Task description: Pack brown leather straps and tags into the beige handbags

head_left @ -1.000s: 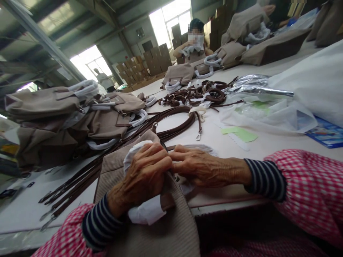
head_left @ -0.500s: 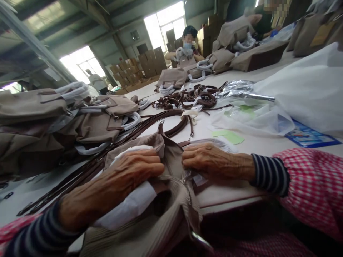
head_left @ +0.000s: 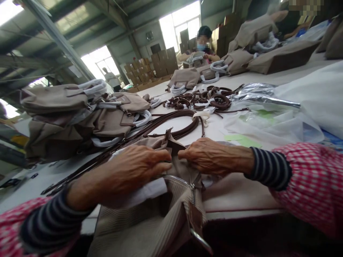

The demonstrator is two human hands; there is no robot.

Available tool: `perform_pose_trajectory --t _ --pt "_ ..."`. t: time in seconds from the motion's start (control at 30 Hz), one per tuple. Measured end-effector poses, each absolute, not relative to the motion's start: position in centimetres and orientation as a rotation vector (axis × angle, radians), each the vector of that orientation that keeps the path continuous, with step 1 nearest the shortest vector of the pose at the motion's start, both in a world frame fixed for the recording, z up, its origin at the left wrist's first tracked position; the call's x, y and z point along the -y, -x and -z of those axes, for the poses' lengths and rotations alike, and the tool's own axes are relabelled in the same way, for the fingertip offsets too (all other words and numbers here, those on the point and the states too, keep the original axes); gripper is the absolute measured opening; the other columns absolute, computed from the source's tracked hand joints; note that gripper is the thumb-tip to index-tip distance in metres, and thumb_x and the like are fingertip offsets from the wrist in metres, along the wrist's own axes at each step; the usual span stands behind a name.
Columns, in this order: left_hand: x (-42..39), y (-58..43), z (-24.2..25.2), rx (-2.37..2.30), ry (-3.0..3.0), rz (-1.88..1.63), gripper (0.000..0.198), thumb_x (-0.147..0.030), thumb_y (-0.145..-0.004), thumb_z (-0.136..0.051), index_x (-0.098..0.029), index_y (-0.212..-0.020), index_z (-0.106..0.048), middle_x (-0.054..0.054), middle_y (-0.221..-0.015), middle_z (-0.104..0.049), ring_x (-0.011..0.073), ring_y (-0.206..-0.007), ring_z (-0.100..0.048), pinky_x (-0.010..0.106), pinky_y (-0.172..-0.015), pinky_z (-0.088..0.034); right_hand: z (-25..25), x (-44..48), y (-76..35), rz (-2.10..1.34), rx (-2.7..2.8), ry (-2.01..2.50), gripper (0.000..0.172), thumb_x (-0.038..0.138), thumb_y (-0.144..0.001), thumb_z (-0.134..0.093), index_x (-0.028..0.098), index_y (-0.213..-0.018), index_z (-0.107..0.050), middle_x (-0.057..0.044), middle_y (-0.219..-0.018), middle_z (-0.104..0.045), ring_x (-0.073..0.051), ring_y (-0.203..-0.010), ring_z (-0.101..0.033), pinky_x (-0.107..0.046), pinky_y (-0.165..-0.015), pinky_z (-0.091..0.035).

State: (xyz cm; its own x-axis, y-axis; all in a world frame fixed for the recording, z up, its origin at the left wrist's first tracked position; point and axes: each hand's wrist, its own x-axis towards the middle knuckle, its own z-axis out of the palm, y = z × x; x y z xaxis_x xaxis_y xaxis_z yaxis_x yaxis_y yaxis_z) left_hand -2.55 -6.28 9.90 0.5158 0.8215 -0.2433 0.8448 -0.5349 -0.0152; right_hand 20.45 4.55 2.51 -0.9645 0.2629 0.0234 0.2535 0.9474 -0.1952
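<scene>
A taupe ribbed handbag (head_left: 134, 228) lies before me at the table edge, its top gaping and its metal zipper (head_left: 178, 177) undone along the near rim. My left hand (head_left: 134, 166) is closed on the bag's left rim, beside a handle wrapped in white paper (head_left: 150, 191). On the other side of the opening, my right hand (head_left: 214, 155) is closed with its fingertips at the right rim. The two hands nearly meet. A brown tab with a metal ring (head_left: 197, 217) hangs at the bag's near end. Both hands' fingertips are partly hidden.
Stacked handbags (head_left: 59, 132) stand at left. Long brown straps (head_left: 184, 125) and coiled straps (head_left: 221, 101) lie beyond my bag. Green cards (head_left: 242, 140) and clear plastic (head_left: 276, 123) are at right. A co-worker (head_left: 203, 46) handles a bag across the table; cartons (head_left: 163, 62) stand behind.
My hands have come closer together over the bag's opening, and more of the zipper shows. The view has swung left, so the surroundings sit farther right.
</scene>
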Motion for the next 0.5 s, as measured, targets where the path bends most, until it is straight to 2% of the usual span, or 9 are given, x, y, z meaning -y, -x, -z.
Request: perform_pose_trajectory --t 0.07,0.17,0.27,0.33,0.4,0.43,0.5 --pt "6.1 1.6 -8.3 -1.462 -2.723 0.418 0.022 -0.025 -0.109 -0.045 -0.024 -0.104 -0.067 0.002 -0.101 -0.069 0.0199 -0.089 -0.061 0.035 -0.089 -0.047 -2.4 -4.6 -18.5 -0.199 3.079 0.468 0.014 0.013 -0.093 -0.054 0.013 -0.102 -0.065 -0.008 -0.087 -0.071 -0.018 -0.072 -0.060 -0.032 -0.060 -0.027" --pt "6.3 1.1 -6.6 -1.395 -2.825 0.337 0.020 -0.016 -0.106 -0.046 -0.023 -0.109 -0.065 0.004 -0.115 -0.067 0.0219 -0.103 -0.059 0.039 -0.099 -0.044 -1.3 -4.7 -16.6 -0.153 3.083 0.541 0.019 0.019 -0.099 -0.050 0.013 -0.113 -0.062 -0.012 -0.099 -0.072 -0.019 -0.073 -0.062 -0.032 -0.060 -0.029" --pt "6.3 1.5 -6.2 -1.275 -2.868 0.284 0.020 -0.022 -0.109 -0.046 -0.023 -0.106 -0.065 0.003 -0.125 -0.066 0.0221 -0.119 -0.056 0.041 -0.113 -0.039 -0.4 -4.8 -16.4 -0.139 3.052 0.590 0.028 0.022 -0.104 -0.042 0.015 -0.127 -0.055 -0.014 -0.108 -0.071 -0.020 -0.075 -0.065 -0.031 -0.060 -0.031" --pt "6.1 2.3 -6.0 -1.282 -2.942 0.309 0.027 -0.029 -0.111 -0.043 -0.021 -0.100 -0.066 0.003 -0.121 -0.070 0.0247 -0.128 -0.054 0.049 -0.124 -0.028 -0.2 -5.1 -16.6 -0.132 3.034 0.624 0.035 0.019 -0.102 -0.041 0.017 -0.136 -0.049 -0.012 -0.106 -0.071 -0.021 -0.075 -0.066 -0.031 -0.059 -0.032" --pt "6.1 3.3 -5.5 -1.346 -3.059 0.327 0.037 -0.034 -0.112 -0.036 -0.020 -0.101 -0.068 0.005 -0.115 -0.072 0.0288 -0.135 -0.051 0.060 -0.127 -0.018 -0.4 -5.5 -16.5 -0.127 3.050 0.666 0.041 0.016 -0.100 -0.042 0.017 -0.141 -0.044 -0.011 -0.100 -0.072 -0.022 -0.076 -0.068 -0.031 -0.059 -0.033" --pt "6.2 3.8 -5.2 -1.382 -3.118 0.315 0.041 -0.036 -0.113 -0.033 -0.019 -0.103 -0.069 0.007 -0.114 -0.073 0.0305 -0.136 -0.050 0.063 -0.126 -0.019 -0.5 -5.8 -16.3 -0.126 3.074 0.680 0.042 0.016 -0.099 -0.043 0.016 -0.141 -0.044 -0.011 -0.098 -0.072 -0.023 -0.075 -0.068 -0.031 -0.058 -0.033" --pt "6.3 4.5 -4.7 -1.469 -3.194 0.269 0.045 -0.036 -0.113 -0.029 -0.017 -0.109 -0.070 0.011 -0.120 -0.072 0.0327 -0.136 -0.050 0.065 -0.122 -0.028 -0.7 -6.5 -15.8 -0.123 3.136 0.688 0.036 0.017 -0.098 -0.046 0.013 -0.133 -0.051 -0.013 -0.095 -0.073 -0.023 -0.075 -0.067 -0.030 -0.058 -0.034"
